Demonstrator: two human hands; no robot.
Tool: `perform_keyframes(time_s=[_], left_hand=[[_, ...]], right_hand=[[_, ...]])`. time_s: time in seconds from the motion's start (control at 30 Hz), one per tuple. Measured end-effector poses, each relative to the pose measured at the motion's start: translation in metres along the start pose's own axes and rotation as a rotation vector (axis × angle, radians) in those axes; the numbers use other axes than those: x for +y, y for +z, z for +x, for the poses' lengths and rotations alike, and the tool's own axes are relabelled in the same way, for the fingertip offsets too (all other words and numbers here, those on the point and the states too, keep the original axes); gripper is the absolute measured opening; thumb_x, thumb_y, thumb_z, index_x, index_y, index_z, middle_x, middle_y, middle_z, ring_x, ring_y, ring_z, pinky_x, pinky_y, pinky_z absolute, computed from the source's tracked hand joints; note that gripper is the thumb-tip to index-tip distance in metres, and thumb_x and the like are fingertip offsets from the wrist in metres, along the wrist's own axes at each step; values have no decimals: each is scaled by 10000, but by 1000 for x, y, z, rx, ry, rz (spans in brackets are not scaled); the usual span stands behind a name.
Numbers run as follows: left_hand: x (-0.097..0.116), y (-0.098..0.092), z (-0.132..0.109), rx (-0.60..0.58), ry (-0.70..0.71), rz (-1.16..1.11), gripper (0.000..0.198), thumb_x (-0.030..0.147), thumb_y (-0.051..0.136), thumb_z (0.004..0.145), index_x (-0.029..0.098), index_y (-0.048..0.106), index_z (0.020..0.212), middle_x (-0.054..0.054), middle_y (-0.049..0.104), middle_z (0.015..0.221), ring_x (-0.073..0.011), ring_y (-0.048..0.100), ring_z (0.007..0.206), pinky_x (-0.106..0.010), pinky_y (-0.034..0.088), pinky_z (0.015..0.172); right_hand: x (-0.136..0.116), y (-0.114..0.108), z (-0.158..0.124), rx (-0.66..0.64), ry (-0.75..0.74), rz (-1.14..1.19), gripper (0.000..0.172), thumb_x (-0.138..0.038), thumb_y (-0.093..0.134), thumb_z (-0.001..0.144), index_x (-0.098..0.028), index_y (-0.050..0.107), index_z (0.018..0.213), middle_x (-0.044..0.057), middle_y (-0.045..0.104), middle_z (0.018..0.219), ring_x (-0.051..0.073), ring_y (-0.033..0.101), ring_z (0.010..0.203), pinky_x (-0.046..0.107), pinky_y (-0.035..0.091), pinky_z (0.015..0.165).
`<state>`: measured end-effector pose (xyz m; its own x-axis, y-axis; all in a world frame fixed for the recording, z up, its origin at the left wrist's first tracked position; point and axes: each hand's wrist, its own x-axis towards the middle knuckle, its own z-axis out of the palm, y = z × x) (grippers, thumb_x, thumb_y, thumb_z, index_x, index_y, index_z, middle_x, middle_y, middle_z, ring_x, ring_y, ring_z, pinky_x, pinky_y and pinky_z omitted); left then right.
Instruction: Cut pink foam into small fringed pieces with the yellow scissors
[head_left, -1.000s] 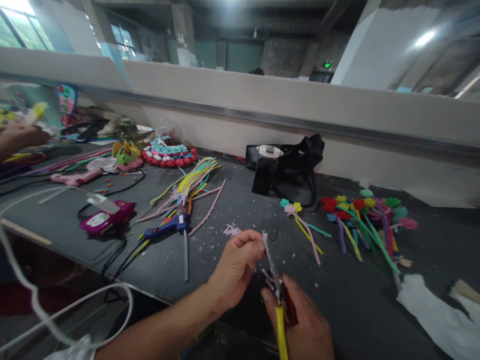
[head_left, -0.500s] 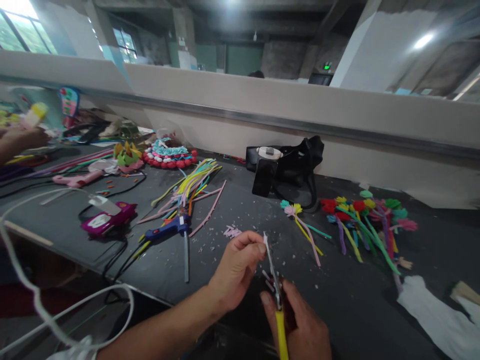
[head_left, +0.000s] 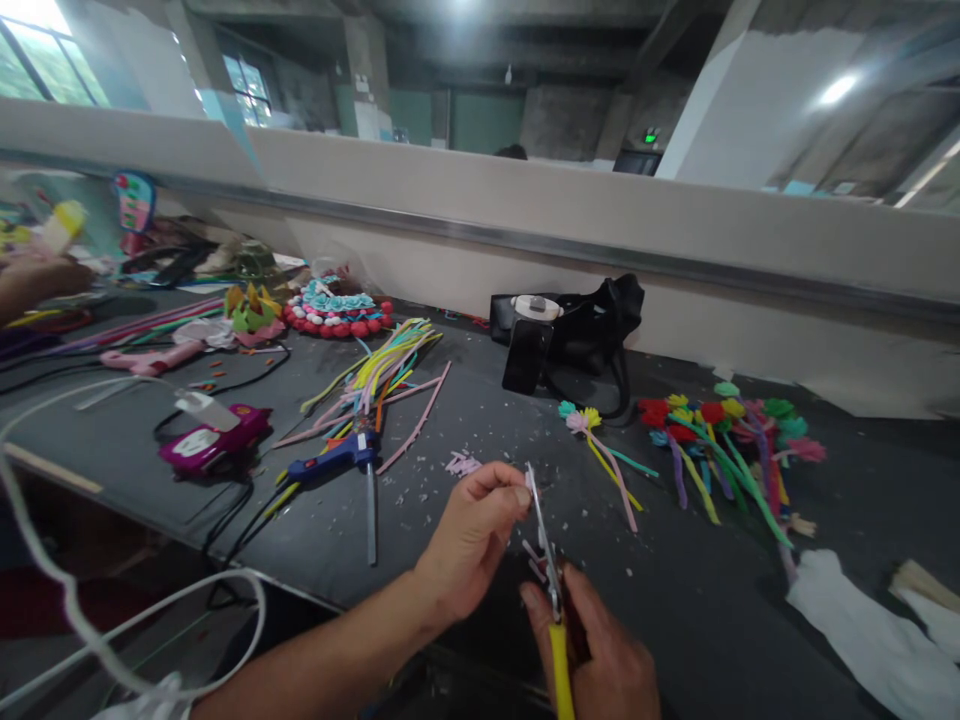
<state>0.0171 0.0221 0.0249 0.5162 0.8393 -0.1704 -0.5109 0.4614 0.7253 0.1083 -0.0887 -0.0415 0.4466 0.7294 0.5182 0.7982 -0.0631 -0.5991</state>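
Observation:
My left hand [head_left: 476, 540] is pinched at the scissor tips, thumb against forefinger, on a small pale lilac piece of pipe cleaner [head_left: 528, 481] that is mostly hidden. In my right hand [head_left: 607, 650] are scissors [head_left: 559, 655] with yellow handles, their blades pointing up and away, right beside the left fingertips. Short lilac offcuts [head_left: 534, 562] show just left of the blades. Beyond the left hand lies a little pile of cut lilac pieces [head_left: 463, 463]. Tiny clippings are scattered around both hands on the dark table [head_left: 450, 520].
A blue glue gun [head_left: 330, 462] and a bundle of pipe cleaners [head_left: 390, 365] lie to the left, near a purple device [head_left: 217, 440]. Pipe-cleaner flowers [head_left: 581, 420] lie right. A phone [head_left: 527, 355] leans against a black bag [head_left: 600, 320]. Another person's hand [head_left: 45, 280] shows far left.
Both hands hold almost the same position, with the scissor blades still against the left fingertips. The whole view has shifted very slightly.

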Motion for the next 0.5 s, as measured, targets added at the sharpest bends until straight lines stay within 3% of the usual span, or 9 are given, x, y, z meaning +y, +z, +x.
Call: perform_keyframes(time_s=[0.2,0.33,0.4,0.5], left_hand=[[1,1,0,-10,11,15,121,196,710,599,167,614,667,6,577,655,-112,519,641,-239,390,641],[1,0,1,-11,26,82,93,211,677,619,172,607,666,18,558,632,-101,486,609,-230,368,617],[0,-1,2,-7,87,239,76,214,660,637,170,603,661,23,545,628,-102,467,613,-230,356,609],[-3,-3,0,-42,224,661,48,183,615,673,170,585,638,16,549,621,-114,470,608,-243,349,597]], right_hand=[[6,-8,8,-112,-32,-12,430,-542,525,881,-169,690,1015,48,728,702,171,686,549,213,499,502],[9,-13,14,-114,-83,28,363,-499,582,854,-178,673,996,54,736,763,167,699,603,195,510,521],[6,-15,17,-109,-25,74,346,-511,572,854,-198,671,963,42,736,782,160,700,618,191,509,529],[-1,-21,22,-60,163,144,426,-599,531,840,-215,675,954,34,731,808,168,693,651,215,521,584]])
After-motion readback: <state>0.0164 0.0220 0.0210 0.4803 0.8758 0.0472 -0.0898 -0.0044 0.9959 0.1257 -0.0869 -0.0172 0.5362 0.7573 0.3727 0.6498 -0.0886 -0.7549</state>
